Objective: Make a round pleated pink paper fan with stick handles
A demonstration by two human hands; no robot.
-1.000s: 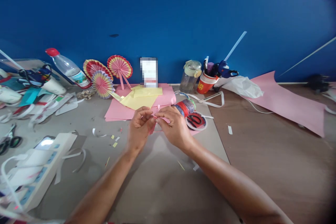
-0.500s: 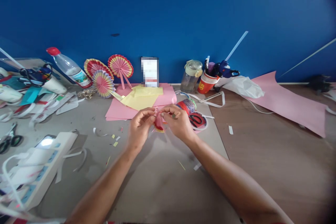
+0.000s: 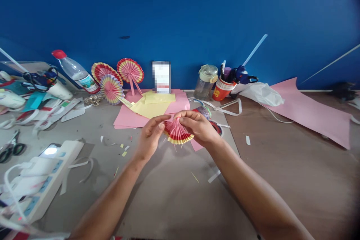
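Between my two hands is a pleated paper fan (image 3: 179,133), pink toward its gathered top with red and yellow bands along its lower, spread edge. My right hand (image 3: 197,124) pinches the gathered top between thumb and fingers. At the fan's left side, the thumb and fingers of my left hand (image 3: 152,135) are closed on its edge pleats. Behind the hands lie yellow paper (image 3: 152,107) and pink paper sheets (image 3: 126,117). A roll of coloured cord (image 3: 204,111) is partly hidden behind my right hand.
Finished round paper fans (image 3: 129,70) lean at the back beside a tilted bottle (image 3: 74,71). A phone (image 3: 161,77), a clear jar (image 3: 206,82) and a red paper cup (image 3: 221,89) stand along the wall. Scissors (image 3: 11,148) and a power strip (image 3: 46,180) lie left, paper scraps about.
The fan has opened out from a narrow folded bundle into a wider spread. My right hand has moved slightly right, farther from my left hand.
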